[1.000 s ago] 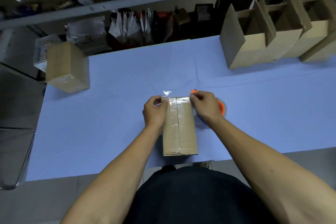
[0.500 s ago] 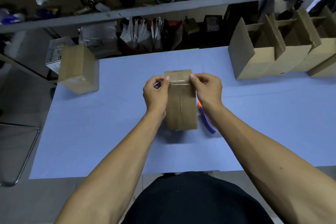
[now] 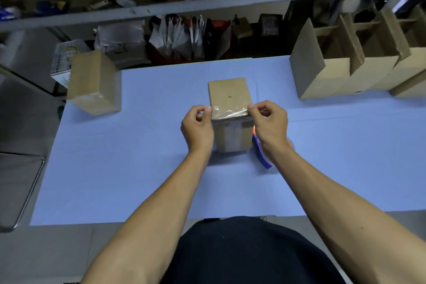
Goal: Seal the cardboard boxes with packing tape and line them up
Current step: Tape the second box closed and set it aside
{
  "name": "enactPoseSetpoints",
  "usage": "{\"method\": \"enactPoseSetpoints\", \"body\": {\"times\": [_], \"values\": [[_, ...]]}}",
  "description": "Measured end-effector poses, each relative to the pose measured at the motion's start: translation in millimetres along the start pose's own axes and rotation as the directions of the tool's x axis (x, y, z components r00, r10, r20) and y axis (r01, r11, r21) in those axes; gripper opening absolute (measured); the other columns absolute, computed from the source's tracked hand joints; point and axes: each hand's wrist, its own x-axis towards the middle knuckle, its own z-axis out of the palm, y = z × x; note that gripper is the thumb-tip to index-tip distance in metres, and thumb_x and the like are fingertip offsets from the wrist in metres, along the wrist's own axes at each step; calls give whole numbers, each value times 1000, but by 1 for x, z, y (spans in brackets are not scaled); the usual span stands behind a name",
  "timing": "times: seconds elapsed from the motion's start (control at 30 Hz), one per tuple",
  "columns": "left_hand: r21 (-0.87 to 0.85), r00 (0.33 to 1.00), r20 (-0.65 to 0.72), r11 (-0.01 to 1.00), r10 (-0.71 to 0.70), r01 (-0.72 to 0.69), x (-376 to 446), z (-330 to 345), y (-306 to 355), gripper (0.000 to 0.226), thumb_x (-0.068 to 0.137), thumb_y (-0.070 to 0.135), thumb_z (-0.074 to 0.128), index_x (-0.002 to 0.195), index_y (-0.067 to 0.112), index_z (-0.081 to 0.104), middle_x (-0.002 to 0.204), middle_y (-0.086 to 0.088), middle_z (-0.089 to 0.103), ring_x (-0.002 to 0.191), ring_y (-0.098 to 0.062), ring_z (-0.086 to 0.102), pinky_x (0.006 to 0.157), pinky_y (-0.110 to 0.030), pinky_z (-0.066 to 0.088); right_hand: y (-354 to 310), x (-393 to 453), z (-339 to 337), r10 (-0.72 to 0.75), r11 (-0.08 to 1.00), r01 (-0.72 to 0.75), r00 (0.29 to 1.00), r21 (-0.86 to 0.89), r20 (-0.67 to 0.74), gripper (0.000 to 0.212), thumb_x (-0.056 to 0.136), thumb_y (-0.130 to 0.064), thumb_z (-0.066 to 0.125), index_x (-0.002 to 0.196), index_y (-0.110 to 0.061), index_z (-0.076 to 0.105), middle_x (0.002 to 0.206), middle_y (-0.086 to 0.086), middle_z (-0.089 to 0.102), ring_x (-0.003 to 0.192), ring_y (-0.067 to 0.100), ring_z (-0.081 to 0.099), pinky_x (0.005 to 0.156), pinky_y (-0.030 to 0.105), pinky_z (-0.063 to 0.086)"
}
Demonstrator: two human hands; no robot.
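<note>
From the head view, a small brown cardboard box [image 3: 229,108] is standing near the middle of the pale blue surface [image 3: 138,168], a plain matte block with crisp edges. A strip of clear packing tape [image 3: 229,112] is lying glossy and slightly wrinkled across its upper front edge, catching the light, and the front face below is showing a vertical flap seam. The left hand [image 3: 197,130] is pinching the tape's left end between thumb and curled fingers, just beside the box's left edge; the right hand [image 3: 268,122] is pinching the right end the same way — both are holding the strip stretched over the corner. Behind the right wrist, an orange and blue tape dispenser [image 3: 261,153] is resting on the surface, partly hidden. At the far left corner a sealed box [image 3: 94,83] is sitting with shiny tape along its lower front edge. At the far right, a row of open boxes [image 3: 350,60] is standing side by side — raw corrugated flaps upright, touching one another. Beyond the surface, a grey shelf [image 3: 184,7] is holding cluttered bags and bottles.
</note>
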Motion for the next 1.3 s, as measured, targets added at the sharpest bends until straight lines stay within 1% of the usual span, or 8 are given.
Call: {"method": "enactPoseSetpoints", "body": {"times": [0.17, 0.4, 0.6, 0.8, 0.97, 1.13, 1.23, 1.3], "values": [[-89, 998, 25, 994, -55, 57, -2, -10, -7, 12, 94, 32, 61, 83, 31, 67, 81, 4, 69, 84, -14, 68, 82, -41, 59, 3, -8, 6, -5, 999, 2, 999, 48, 51, 15, 86, -24, 72, 76, -14, 72, 85, 7, 71, 84, 13, 66, 83, 30, 52], [-51, 973, 172, 988, 153, -147, -11, -13, -6, 27, 83, 22, 80, 106, 23, 67, 112, -5, 62, 98, 4, 63, 77, -9, 49, -3, -7, 11, -7, 996, 3, 999, 89, 40, 15, 88, -19, 72, 79, -7, 72, 83, 10, 71, 88, 25, 67, 89, 42, 54], [46, 966, 155, 975, 208, -217, -8, -13, -5, 4, 89, 15, 73, 88, 15, 70, 99, -2, 60, 89, -1, 62, 73, -5, 46, -2, -6, 9, 2, 996, -6, 999, 86, 51, 16, 87, -19, 73, 77, -7, 71, 81, 10, 71, 86, 26, 66, 85, 40, 53], [131, 975, 86, 968, 206, -216, -14, -6, -5, 12, 90, 11, 69, 81, 17, 63, 94, 1, 56, 83, -8, 61, 65, -3, 41, 0, -18, 15, -88, 993, 85, 996, -78, -30, 17, 90, -22, 69, 75, -15, 65, 88, 2, 66, 85, 9, 62, 77, 9, 43], [55, 991, -14, 990, 134, -133, -24, -2, -7, 31, 85, 10, 70, 103, 24, 48, 90, 1, 62, 82, -10, 63, 71, -14, 50, 0, -30, 18, -83, 991, 74, 993, -108, -78, 11, 89, -19, 68, 92, -14, 58, 88, -1, 63, 85, 8, 61, 75, 15, 46], [1, 982, 184, 999, -42, 43, -18, -13, -23, 39, 85, 22, 71, 120, 23, 52, 110, 9, 61, 92, 4, 61, 74, -5, 45, 7, -35, 17, 2, 999, -3, 1000, -49, -20, 36, 90, -23, 67, 121, -19, 48, 101, -5, 63, 87, -8, 58, 70, 11, 43], [4, 915, 386, 992, -116, 124, -21, -10, -29, 64, 80, 49, 74, 135, 29, 49, 124, 14, 64, 106, 4, 62, 88, -17, 50, 9, -37, 25, -16, 990, 38, 987, -139, 157, 43, 89, -29, 68, 129, -20, 52, 121, -6, 60, 109, 5, 57, 90, 20, 47], [20, 899, 424, 994, -110, 112, -24, -8, -34, 58, 84, 54, 69, 136, 40, 48, 122, 20, 66, 110, 0, 63, 94, -25, 50, 11, -41, 26, -11, 994, 33, 980, -107, 198, 34, 89, -33, 69, 119, -28, 55, 113, -12, 66, 104, 5, 62, 89, 26, 50]]}}
